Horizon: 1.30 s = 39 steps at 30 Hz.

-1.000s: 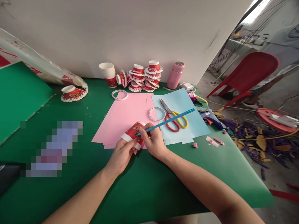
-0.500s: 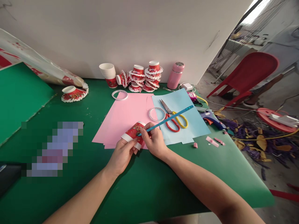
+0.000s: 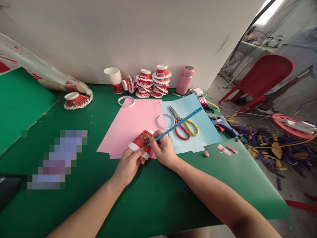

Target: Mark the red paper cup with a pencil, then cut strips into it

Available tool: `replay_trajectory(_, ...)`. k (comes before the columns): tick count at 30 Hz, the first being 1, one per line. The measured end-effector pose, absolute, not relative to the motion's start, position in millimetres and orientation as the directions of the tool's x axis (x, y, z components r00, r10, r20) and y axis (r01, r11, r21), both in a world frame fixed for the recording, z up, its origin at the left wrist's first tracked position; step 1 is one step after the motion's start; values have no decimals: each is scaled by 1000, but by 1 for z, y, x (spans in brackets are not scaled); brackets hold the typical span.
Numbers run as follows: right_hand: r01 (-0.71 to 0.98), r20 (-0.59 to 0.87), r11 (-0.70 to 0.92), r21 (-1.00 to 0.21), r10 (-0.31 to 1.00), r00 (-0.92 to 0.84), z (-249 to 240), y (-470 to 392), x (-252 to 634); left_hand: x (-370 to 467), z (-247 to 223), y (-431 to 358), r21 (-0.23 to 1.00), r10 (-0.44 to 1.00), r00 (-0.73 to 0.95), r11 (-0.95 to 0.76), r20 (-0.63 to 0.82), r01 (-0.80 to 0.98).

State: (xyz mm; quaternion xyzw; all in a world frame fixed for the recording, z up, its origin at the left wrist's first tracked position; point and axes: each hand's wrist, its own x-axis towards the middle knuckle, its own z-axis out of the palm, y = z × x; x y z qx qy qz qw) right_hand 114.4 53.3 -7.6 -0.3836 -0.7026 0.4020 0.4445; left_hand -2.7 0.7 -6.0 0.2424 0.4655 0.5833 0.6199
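My left hand grips a red printed paper cup with white ends, tilted on its side above the pink paper. Closed around a long blue pencil, my right hand keeps its lower tip against the cup's printed side. The pencil's other end points up and to the right, above scissors with one red and one yellow handle. Those scissors lie on light blue paper. A white ring rests beside them, and another white ring sits at the pink paper's far edge.
Stacked frilled red cups, plain nested cups and a pink flask line the wall. One frilled cup stands at left. A blue glue gun, cords and pink scraps lie right. A red chair stands beyond.
Both hands stay almost in place. The pencil's upper end has dipped slightly to the left, and its tip has shifted a little on the cup. The view has moved slightly.
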Motion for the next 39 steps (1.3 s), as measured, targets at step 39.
replay_trajectory(39,192,329,401,-896,888,-320,-7,55,115,-3,-9,0,830,946,-120,197,-300,-522)
